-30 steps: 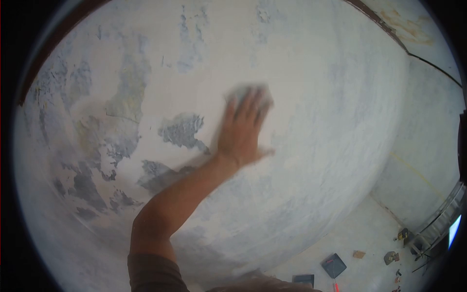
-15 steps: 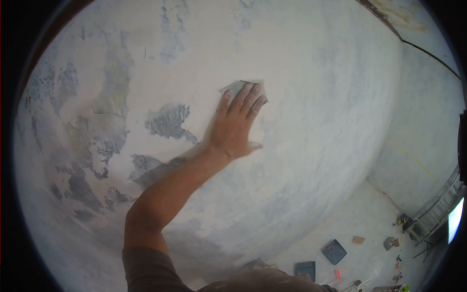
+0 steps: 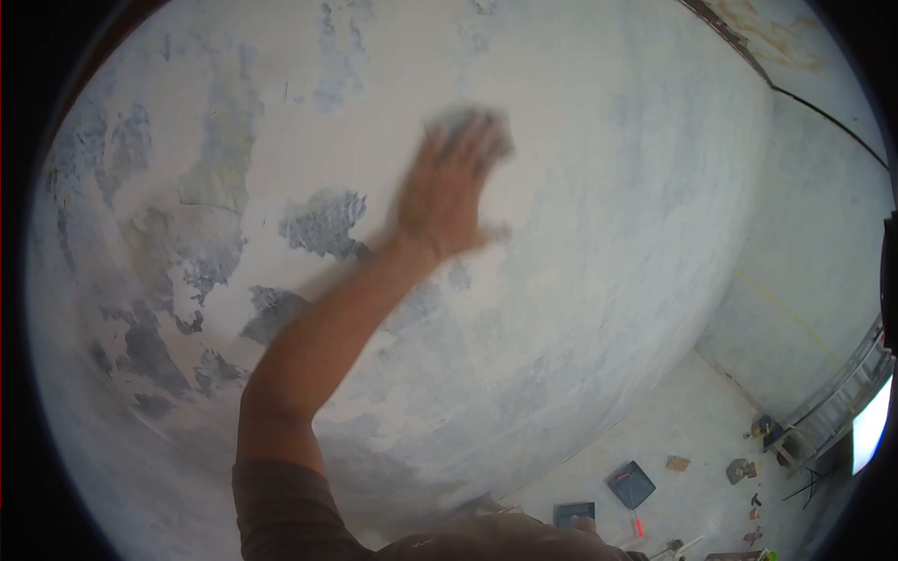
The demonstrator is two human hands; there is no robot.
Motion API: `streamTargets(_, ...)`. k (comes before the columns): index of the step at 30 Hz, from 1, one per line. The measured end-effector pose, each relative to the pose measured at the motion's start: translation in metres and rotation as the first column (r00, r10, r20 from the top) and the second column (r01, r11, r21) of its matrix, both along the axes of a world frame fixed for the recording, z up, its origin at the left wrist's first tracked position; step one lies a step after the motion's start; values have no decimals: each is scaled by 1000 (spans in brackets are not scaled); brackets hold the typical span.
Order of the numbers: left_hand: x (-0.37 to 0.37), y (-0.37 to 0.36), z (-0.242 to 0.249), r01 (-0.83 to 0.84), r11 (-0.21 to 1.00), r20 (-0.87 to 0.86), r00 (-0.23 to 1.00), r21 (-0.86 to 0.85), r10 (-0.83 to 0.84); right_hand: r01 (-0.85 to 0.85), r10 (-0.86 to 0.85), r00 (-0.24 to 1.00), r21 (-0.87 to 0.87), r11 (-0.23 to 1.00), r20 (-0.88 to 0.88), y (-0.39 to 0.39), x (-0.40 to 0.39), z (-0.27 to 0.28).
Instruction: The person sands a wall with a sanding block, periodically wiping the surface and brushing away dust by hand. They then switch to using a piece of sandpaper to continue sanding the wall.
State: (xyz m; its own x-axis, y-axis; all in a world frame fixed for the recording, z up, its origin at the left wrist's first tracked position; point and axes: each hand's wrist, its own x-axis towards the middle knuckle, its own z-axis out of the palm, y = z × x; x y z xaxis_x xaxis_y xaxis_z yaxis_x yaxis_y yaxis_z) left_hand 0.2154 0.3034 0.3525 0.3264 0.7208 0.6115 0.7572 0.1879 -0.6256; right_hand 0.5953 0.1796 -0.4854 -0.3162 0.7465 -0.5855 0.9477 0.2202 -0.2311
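My left hand [image 3: 444,192] lies against the patchy plastered wall [image 3: 580,224], its back toward me. Motion smears the fingers, which point up, while the thumb sticks out to the right. Beneath the fingertips is a thin greyish sheet [image 3: 465,117] that looks like sandpaper, pressed flat to the surface; most of it is covered or blurred. Left of the wrist, a dark grey bare patch [image 3: 323,222] shows in the pale coating. My right hand is out of view.
On the floor at lower right lie a dark paint tray [image 3: 632,485] with a red-handled tool, a second dark tray [image 3: 573,513], a small tan block [image 3: 678,463] and several hand tools. A metal ladder [image 3: 837,397] leans at the far right.
My left hand has slid up the wall with the sheet under its fingers, and it is now blurred. The view has shifted slightly.
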Motion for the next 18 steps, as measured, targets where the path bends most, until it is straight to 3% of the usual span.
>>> streamTargets(1, -2, 3, 23, -31, 994, -49, 998, 106, 36, -170, 170, 983, -7, 985, 66, 3, 2, 6)
streamTargets(4, 6, 13, 38, 15, 972, 28, 999, 236, -22, -149, 148, 988, 11, 989, 35, 8, 15, 50)
streamTargets(9, -1, -21, -45, -96, 995, 102, 990, -37, 100, -82, 82, 993, 1, 997, -80, -14, 27, 80)
streamTargets(11, -19, -24, -33, -14, 994, -28, 1000, -110, 11, -30, 32, 987, 14, 999, -156, -10, 7, 74)
streamTargets(12, -21, -17, -5, 39, 998, -60, 997, -42, -41, 0, 3, 981, 18, 1000, -193, -8, -4, 75)
streamTargets(14, -9, -3, 48, -7, 991, -109, 994, 137, 22, 44, -39, 969, 17, 999, -243, -13, -6, 70)
streamTargets(15, -2, 2, 61, -22, 974, -122, 991, 224, 51, 64, -57, 963, 19, 998, -265, -13, -2, 63)
streamTargets(17, -1, 4, 49, 1, 972, -81, 997, 235, 19, 103, -96, 949, 10, 995, -299, -24, 16, 46)
streamTargets(18, -1, 5, 41, 28, 968, -57, 998, 248, -14, 123, -118, 941, -2, 992, -319, -32, 38, -58)
